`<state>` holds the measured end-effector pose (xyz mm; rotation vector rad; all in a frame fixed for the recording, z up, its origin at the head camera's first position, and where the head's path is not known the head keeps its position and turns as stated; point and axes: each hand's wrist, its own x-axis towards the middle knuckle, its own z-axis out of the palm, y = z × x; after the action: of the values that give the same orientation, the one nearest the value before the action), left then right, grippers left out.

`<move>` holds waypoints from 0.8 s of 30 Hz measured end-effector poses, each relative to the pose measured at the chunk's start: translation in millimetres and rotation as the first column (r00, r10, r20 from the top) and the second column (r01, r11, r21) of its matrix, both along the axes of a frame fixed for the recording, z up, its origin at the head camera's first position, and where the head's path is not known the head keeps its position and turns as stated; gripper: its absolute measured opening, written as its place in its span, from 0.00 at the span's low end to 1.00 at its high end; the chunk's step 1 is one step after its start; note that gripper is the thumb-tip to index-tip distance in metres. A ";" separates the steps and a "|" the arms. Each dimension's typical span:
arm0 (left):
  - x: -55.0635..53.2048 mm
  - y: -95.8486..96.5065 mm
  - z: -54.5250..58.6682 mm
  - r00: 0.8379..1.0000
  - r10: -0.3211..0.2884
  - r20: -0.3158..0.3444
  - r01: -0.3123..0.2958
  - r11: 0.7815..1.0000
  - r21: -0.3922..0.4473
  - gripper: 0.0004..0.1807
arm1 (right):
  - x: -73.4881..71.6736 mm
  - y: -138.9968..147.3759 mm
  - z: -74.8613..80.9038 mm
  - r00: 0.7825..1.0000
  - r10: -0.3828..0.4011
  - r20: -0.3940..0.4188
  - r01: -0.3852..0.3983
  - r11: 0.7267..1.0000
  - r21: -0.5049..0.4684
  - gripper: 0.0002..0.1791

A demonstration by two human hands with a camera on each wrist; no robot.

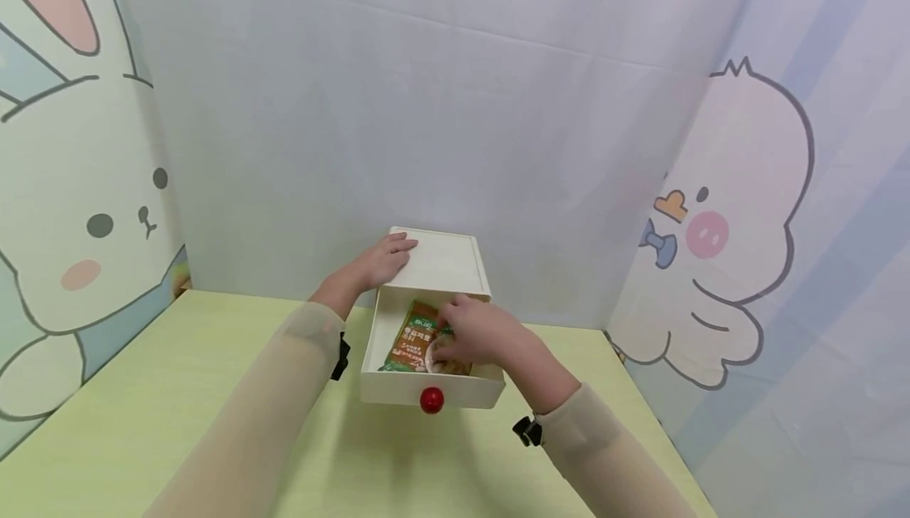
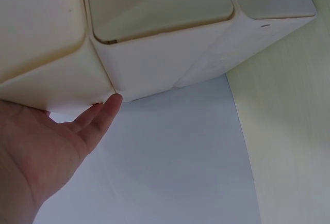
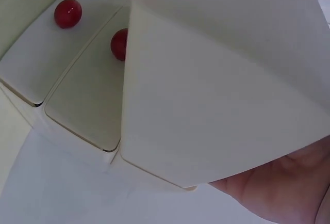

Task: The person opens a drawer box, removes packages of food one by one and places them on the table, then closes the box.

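Note:
A white drawer cabinet (image 1: 448,253) stands on the table with its top drawer (image 1: 394,388) pulled out. Inside lies a green and brown food packet (image 1: 415,338) with printed lettering and a picture of food. My right hand (image 1: 479,332) reaches into the drawer, its bent fingers and thumb pinching the packet's right part and covering some of it. My left hand (image 1: 384,261) rests on the cabinet's top left edge, fingers extended. From below, the left wrist view has this hand (image 2: 56,146) against the cabinet's side. The drawer wall hides the right fingers in the right wrist view.
A red round knob (image 1: 431,400) sits on the drawer's front. Two lower drawers with red knobs (image 3: 68,13) are closed beneath it. The pale yellow table (image 1: 192,376) spreads around the cabinet. Behind stands a pale curtain (image 1: 426,107), with cartoon-printed panels at both sides.

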<state>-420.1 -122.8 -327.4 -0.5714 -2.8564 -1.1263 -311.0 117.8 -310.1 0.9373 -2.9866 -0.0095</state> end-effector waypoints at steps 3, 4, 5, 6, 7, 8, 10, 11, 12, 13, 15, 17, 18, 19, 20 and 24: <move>-0.3 -1.0 -0.5 1.000 -0.006 -0.001 0.006 1.000 -0.002 0.32 | 0.6 0.9 -1.0 0.999 0.014 -0.040 -0.013 1.000 0.026 0.15; -0.3 -1.3 -0.7 1.000 -0.009 -0.002 0.009 1.000 -0.008 0.32 | 0.4 1.5 -1.8 0.998 0.018 -0.054 -0.016 0.999 0.034 0.12; -0.4 -1.5 -1.0 1.000 -0.011 -0.004 0.011 1.000 -0.015 0.32 | 0.1 2.3 -2.7 0.998 0.019 -0.066 -0.016 0.999 0.043 0.10; -0.5 -1.4 -1.2 1.000 -0.012 -0.007 0.012 1.000 -0.021 0.32 | -0.3 3.2 -3.8 0.997 0.020 -0.078 -0.016 0.999 0.051 0.08; -0.7 -1.4 -1.3 1.000 -0.014 -0.011 0.014 1.000 -0.027 0.32 | -0.9 4.1 -4.6 0.996 0.023 -0.089 -0.018 0.998 0.057 0.06; -1.0 -1.2 -1.3 1.000 -0.017 -0.015 0.017 0.999 -0.030 0.32 | -1.5 5.1 -5.6 0.995 0.026 -0.100 -0.021 0.998 0.055 0.05; -1.5 -0.8 -1.0 1.000 -0.018 -0.016 0.017 1.000 -0.020 0.33 | -2.0 7.0 -6.0 0.992 0.034 -0.119 -0.029 0.999 0.041 0.05; -1.7 -0.6 -0.6 1.000 -0.017 -0.017 0.017 1.000 -0.013 0.33 | -2.2 8.0 -6.0 0.991 0.041 -0.125 -0.037 0.999 0.032 0.06; -2.0 -0.5 -0.3 1.000 -0.016 -0.015 0.016 1.000 -0.004 0.33 | -2.2 8.9 -5.6 0.990 0.048 -0.131 -0.046 0.999 0.017 0.06; -2.0 -0.7 0.1 1.000 -0.017 -0.015 0.017 1.000 0.001 0.33 | -2.0 9.9 -5.1 0.989 0.059 -0.138 -0.059 0.998 0.005 0.06; -1.8 -1.1 0.7 1.000 -0.020 -0.012 0.020 1.000 0.005 0.33 | -1.1 12.0 -3.7 0.985 0.083 -0.150 -0.088 0.996 -0.031 0.06; -1.7 -1.6 1.0 1.000 -0.021 -0.008 0.022 1.000 0.003 0.33 | 0.1 14.4 -2.3 0.981 0.105 -0.160 -0.118 0.991 -0.069 0.06; -1.7 -1.8 1.0 1.000 -0.024 -0.008 0.024 1.000 0.001 0.33 | 0.8 15.6 -1.8 0.980 0.112 -0.164 -0.129 0.987 -0.092 0.06; -1.6 -1.9 1.0 1.000 -0.026 -0.008 0.026 1.000 0.000 0.33 | 1.5 16.8 -1.3 0.980 0.115 -0.164 -0.135 0.984 -0.118 0.06; -1.6 -2.0 0.9 1.000 -0.027 -0.006 0.027 1.000 0.000 0.33 | 2.2 17.9 -0.8 0.981 0.114 -0.158 -0.138 0.979 -0.149 0.06; -1.9 -1.7 -0.1 1.000 -0.021 0.000 0.021 1.000 -0.002 0.32 | 4.5 20.8 0.4 0.989 0.089 -0.115 -0.117 0.956 -0.268 0.12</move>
<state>-422.0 -124.4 -327.5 -0.6032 -2.8582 -1.1268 -306.5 138.6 -309.7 1.0207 -2.7469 0.3376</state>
